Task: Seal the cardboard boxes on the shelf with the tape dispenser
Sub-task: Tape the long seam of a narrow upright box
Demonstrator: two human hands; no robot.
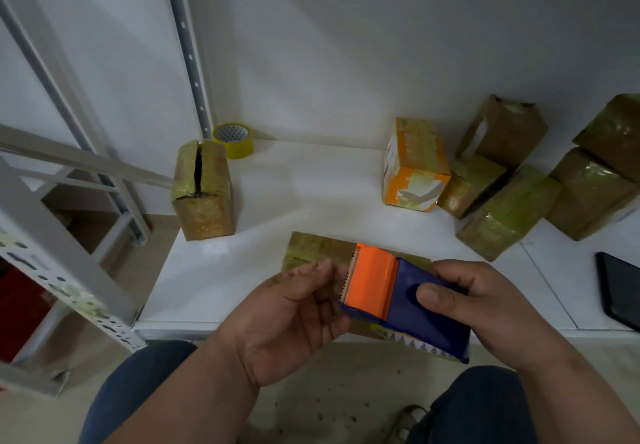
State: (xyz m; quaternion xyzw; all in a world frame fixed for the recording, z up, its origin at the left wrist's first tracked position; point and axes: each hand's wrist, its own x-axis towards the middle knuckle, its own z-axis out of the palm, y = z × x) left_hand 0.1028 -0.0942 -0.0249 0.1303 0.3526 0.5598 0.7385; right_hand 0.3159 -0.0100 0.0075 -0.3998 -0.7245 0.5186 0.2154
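Nearest, at the bottom of the frame: two knees in blue trousers [485,405] over a speckled floor [332,391]. Just above, at lower centre, the right hand [485,308] curled round the blue body of the dispenser [398,301], thumb pressed on top. Left hand [287,319] at its orange toothed end, fingertips pinching there; tape between them too faint to tell. Under both hands, a flat taped box [311,248] lying at the front edge of the white shelf [311,187]. At the right edge, a dark flat slab [620,288] on the shelf. Farther back on the left, a tall box [202,189] standing upright, its top seam split open. Behind it, beside the shelf post [187,45], a yellow tape roll [233,139]. Toward the right of the frame, an orange box [414,166] upright, and just beside it a cluster of brown boxes [509,211] wrapped in glossy tape, some touching, some stacked. Farthest back, a plain white wall [346,28].
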